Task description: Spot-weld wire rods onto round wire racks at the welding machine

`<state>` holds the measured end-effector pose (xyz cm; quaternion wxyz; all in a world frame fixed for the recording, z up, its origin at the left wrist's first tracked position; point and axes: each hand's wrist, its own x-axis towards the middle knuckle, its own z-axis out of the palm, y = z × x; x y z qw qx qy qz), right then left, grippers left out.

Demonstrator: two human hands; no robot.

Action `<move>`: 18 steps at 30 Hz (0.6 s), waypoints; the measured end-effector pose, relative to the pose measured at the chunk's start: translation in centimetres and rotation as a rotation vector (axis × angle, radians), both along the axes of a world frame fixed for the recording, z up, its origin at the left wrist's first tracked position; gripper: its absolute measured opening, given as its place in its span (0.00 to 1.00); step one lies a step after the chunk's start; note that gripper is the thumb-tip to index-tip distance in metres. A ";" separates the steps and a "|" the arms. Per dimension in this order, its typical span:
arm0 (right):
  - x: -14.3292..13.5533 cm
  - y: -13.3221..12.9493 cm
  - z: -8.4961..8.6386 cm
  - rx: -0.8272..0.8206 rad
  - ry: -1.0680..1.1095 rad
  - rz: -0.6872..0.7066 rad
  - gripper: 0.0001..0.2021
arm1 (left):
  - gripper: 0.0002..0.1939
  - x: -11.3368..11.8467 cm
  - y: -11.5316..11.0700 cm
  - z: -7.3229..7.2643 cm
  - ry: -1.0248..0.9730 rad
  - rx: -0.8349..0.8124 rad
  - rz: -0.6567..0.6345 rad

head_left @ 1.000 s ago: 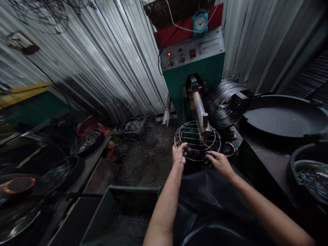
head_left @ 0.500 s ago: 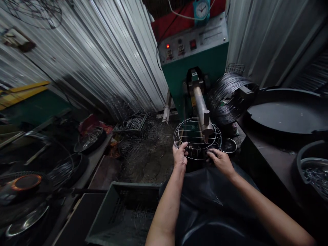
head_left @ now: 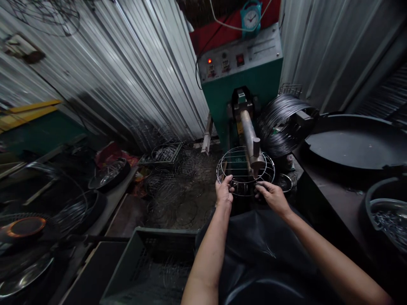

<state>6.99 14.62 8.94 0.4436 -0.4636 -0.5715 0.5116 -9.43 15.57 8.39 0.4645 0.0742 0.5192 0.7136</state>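
A round wire rack (head_left: 238, 174) with parallel bars and two rings is held level below the arm of a green machine (head_left: 244, 80). My left hand (head_left: 225, 190) is closed on the rack's left front rim, thumb on top. At the front right rim is my right hand (head_left: 269, 195), its thumb and fingers pinched together; a small part between the fingertips is too small to make out. The machine's metal arm (head_left: 250, 135) reaches over the rack, and its tip comes down at the rim near my right fingertips.
Right of the machine lies a wire coil (head_left: 282, 123), beside a large black pan (head_left: 356, 142). A bowl of small metal pieces (head_left: 391, 218) stands at far right. A green crate (head_left: 127, 262) is at lower left, with wire pieces on the floor (head_left: 190, 195) behind it.
The rack and my right hand have shifted slightly, bringing the rim and fingertips closer beneath the machine's tip. My left hand keeps its hold. The view has tilted a little.
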 end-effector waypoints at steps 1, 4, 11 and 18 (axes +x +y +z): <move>0.0 0.1 0.1 0.001 -0.005 0.002 0.17 | 0.27 0.0 0.1 0.0 -0.004 -0.006 0.000; -0.1 0.3 0.4 -0.006 -0.013 0.010 0.17 | 0.26 -0.1 0.4 0.2 -0.019 -0.026 -0.010; 0.0 0.7 0.2 -0.036 0.016 0.034 0.13 | 0.25 -0.1 0.6 0.7 -0.026 -0.036 -0.005; 0.0 -0.1 0.3 -0.022 0.042 -0.016 0.13 | 0.21 -0.1 0.7 0.9 -0.016 -0.092 -0.004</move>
